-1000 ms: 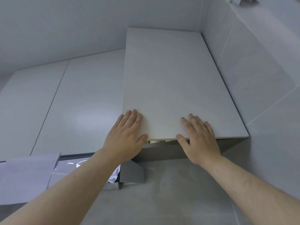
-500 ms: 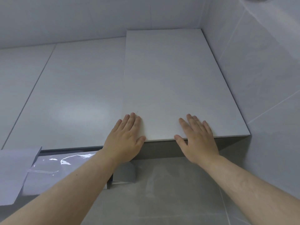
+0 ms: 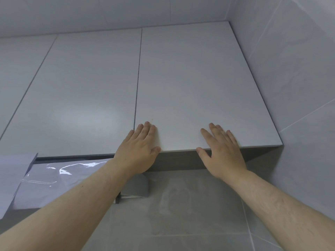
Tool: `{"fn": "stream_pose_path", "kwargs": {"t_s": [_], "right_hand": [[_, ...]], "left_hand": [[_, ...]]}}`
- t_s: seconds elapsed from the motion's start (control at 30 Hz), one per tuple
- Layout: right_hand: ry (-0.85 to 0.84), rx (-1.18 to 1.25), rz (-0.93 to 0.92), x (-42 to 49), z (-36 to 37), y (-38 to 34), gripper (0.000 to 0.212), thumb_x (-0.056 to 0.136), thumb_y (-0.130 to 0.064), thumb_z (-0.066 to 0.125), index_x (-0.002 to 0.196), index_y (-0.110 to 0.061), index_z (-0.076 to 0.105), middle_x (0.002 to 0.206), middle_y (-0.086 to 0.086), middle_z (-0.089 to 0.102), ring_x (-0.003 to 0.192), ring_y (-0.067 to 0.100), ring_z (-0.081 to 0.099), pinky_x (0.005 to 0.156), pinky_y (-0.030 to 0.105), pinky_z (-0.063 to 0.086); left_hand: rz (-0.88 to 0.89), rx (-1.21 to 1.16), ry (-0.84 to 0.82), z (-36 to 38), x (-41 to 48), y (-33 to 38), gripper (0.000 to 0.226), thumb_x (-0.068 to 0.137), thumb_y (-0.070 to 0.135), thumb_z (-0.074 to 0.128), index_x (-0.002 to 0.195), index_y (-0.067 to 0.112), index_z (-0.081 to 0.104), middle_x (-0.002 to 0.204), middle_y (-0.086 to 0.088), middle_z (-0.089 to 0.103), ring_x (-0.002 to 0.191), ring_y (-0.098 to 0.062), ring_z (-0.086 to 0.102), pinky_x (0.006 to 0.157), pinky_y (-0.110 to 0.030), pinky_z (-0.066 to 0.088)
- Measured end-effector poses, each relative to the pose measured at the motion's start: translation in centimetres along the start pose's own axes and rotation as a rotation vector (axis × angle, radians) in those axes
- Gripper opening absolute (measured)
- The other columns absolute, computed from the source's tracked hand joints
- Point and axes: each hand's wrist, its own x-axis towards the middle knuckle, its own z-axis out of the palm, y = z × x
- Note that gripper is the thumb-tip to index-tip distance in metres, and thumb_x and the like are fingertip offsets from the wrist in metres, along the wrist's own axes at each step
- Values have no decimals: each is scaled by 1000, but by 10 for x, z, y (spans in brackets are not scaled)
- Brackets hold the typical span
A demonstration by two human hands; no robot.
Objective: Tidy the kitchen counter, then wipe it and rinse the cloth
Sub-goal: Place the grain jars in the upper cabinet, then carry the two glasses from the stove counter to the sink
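I am looking up at a row of white wall cabinets. The rightmost cabinet door [image 3: 195, 84] sits flush with the door to its left [image 3: 81, 91]. My left hand [image 3: 139, 149] lies flat on the door's lower left corner, fingers spread, thumb under the bottom edge. My right hand [image 3: 221, 151] presses flat on the lower middle of the same door, thumb at the bottom edge. Neither hand holds anything. No counter or cloth is in sight.
Grey tiled walls [image 3: 299, 87] stand to the right and below the cabinets. A range hood [image 3: 54, 180] wrapped in shiny plastic film hangs at the lower left, with a grey block [image 3: 137, 185] beside it under my left wrist.
The right cabinet door, ajar a second ago with a gap at its bottom edge, is now pushed flush with the neighbouring door. Both hands stayed flat on it.
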Motion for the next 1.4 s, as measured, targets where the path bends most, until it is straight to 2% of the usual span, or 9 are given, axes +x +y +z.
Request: {"fn": "stream_pose_path", "kwargs": {"t_s": [0.4,0.6,0.77,0.87,0.93,1.0,1.1,1.27,1.4], "right_hand": [[-1,-28,-17,-2,0,1,62,100,-53,32,155,-29,16,165,0,4,152,16,-1,119,32,-9],[-88,-1,-17,1,-12,2,62,101,-48,38,156,-28,17,165,0,4,152,16,0,121,34,-5],[-178,21,-20,-6,-24,0,63,101,-39,43,156,-25,16,165,1,2,152,17,0,121,32,-3],[-221,5,-18,-20,-26,-2,65,99,-36,46,156,-24,16,165,2,2,152,18,0,121,33,-1],[-237,31,1,-31,-26,-4,62,98,-31,49,154,-22,25,165,3,9,151,20,7,122,35,7],[-236,124,40,-47,-27,-8,48,95,-26,51,142,-21,46,156,3,34,145,23,28,118,38,27],[-278,211,23,-84,-28,-20,34,92,-25,53,125,-23,60,127,-2,60,122,21,52,101,39,44],[-330,319,-29,-166,-28,-46,40,85,-36,47,121,-26,63,116,-19,57,106,0,49,97,20,39],[-425,386,-8,-225,-35,-60,47,84,-47,42,123,-30,62,119,-29,51,113,-14,41,98,-1,22]], "left_hand": [[8,9,11,4,2,-2,68,102,45,27,154,17,-6,163,-3,-10,150,-20,-8,120,-36,-1],[18,-23,-12,-4,2,2,66,99,41,38,151,13,9,162,-8,3,149,-27,8,120,-42,15],[14,-31,-80,-9,-15,5,79,96,39,50,154,14,2,163,-6,-5,150,-25,1,120,-37,11],[26,-34,-120,-9,-25,5,76,94,39,55,152,13,12,162,-5,5,148,-25,13,116,-37,22],[29,-76,-124,-12,-33,7,59,92,39,55,140,14,34,149,-3,29,132,-24,36,102,-35,36],[20,-115,-92,-20,-47,15,42,92,40,52,126,15,51,131,1,48,111,-23,50,91,-34,42],[38,-267,-27,-26,-85,30,38,92,38,51,126,22,58,123,6,59,113,-20,55,94,-35,44],[108,-475,-68,-12,-178,39,48,84,53,37,116,29,64,115,17,61,109,-5,54,92,-22,43],[98,-510,-192,14,-244,34,49,83,56,39,114,31,67,119,19,64,111,1,51,92,-5,31]]}}
